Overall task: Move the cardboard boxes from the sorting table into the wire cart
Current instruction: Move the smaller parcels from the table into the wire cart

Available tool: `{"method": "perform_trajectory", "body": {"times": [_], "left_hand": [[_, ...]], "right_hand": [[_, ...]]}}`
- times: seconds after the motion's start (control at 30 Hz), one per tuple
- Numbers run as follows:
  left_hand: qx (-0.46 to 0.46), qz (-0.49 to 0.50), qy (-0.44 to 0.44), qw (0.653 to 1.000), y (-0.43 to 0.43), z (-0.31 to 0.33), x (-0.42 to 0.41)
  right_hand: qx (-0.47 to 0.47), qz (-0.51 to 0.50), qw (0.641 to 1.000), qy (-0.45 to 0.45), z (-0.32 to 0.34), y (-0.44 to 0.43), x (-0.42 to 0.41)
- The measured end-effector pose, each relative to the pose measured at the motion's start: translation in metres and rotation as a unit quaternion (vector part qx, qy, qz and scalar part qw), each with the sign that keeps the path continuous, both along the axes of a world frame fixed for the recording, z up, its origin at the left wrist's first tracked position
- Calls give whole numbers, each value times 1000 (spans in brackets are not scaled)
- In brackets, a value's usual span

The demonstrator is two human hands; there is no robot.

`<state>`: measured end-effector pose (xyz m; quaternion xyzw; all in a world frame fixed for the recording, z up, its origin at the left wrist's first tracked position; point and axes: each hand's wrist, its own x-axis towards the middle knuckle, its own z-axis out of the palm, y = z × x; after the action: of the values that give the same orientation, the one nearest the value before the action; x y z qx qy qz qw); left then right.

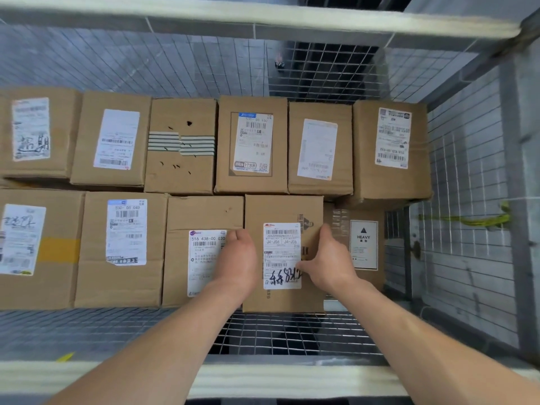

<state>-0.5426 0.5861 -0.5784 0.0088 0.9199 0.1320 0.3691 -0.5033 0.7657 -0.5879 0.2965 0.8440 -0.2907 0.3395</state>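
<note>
I look straight down into the wire cart (455,176), which holds two rows of cardboard boxes. Both arms reach over the cart's near rail. My left hand (236,258) grips the left edge of a box with a white J4-J06 label (282,211), and my right hand (327,258) grips its right edge, thumb on the label. That box stands in the near row, between a box labelled 516 438 (201,214) and a lower box with a HEAVY sticker (363,244).
The far row holds several labelled boxes (251,144) packed side by side against the back mesh. Padded rails run along the cart's near edge (263,378) and far edge (263,19). Mesh floor (292,334) shows in front of the near row.
</note>
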Motion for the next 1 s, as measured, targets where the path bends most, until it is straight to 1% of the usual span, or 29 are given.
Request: {"method": "perform_trajectory", "body": {"times": [0.13, 0.23, 0.37, 0.47, 0.53, 0.7, 0.83, 1.0], "left_hand": [[-10, -43, -13, 999, -2, 22, -3], [-19, -80, -10, 997, -4, 49, -12], [-20, -149, 35, 988, -4, 95, -26], [0, -203, 81, 976, -1, 135, -35], [22, -234, 105, 966, 2, 165, -41], [75, -306, 159, 936, 13, 247, -51], [125, -351, 193, 908, 24, 308, -50], [189, -413, 220, 863, 49, 367, -33]], "right_hand": [[-15, 44, 998, -34, 11, 0, -2], [-35, 40, 997, -57, 27, 2, -4], [-42, 37, 998, -4, 63, -3, 1], [-31, 19, 998, 50, 109, -9, 1], [-7, 16, 997, 81, 147, -11, 0], [96, 28, 987, 127, 249, -7, 8], [159, -3, 975, 154, 325, -2, 30], [217, -44, 961, 167, 391, 2, 75]]}}
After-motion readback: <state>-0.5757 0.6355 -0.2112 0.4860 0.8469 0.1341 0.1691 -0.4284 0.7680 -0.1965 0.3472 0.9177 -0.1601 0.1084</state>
